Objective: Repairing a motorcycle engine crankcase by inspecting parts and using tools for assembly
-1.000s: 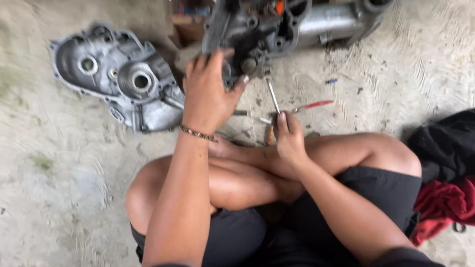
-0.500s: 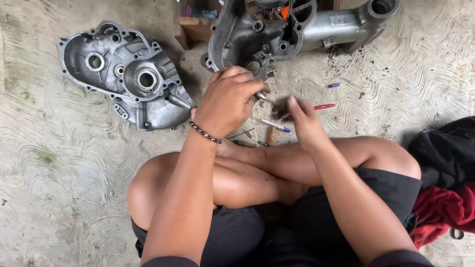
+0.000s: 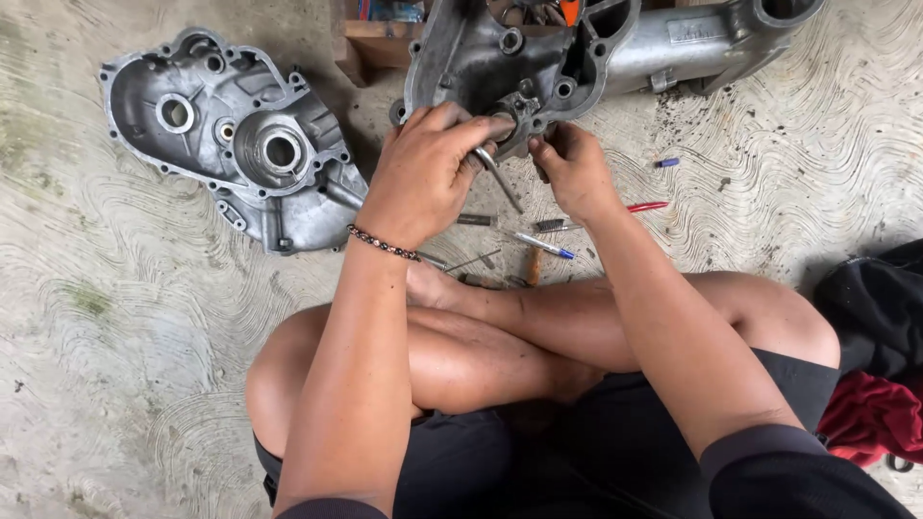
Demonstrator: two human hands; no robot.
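Note:
A grey metal engine case (image 3: 596, 48) lies on the concrete floor in front of my crossed legs. My left hand (image 3: 428, 173), with a bead bracelet at the wrist, is closed on a thin metal rod (image 3: 500, 178) whose upper end meets a round opening in the case's lower edge. My right hand (image 3: 572, 168) pinches a small part at that same opening; what it holds is too small to tell. Both hands touch the case.
A second grey case cover (image 3: 236, 139) lies to the left. Loose small tools lie on the floor between hands and legs: a blue-tipped pen (image 3: 543, 245), a red-handled tool (image 3: 644, 207), short metal pins. A wooden block (image 3: 370, 43) sits behind. Black and red cloth (image 3: 870, 384) lies at right.
My right hand has lifted off the floor tools and gone up to the case opening. My left hand now grips the rod at that opening. The camera view has shifted.

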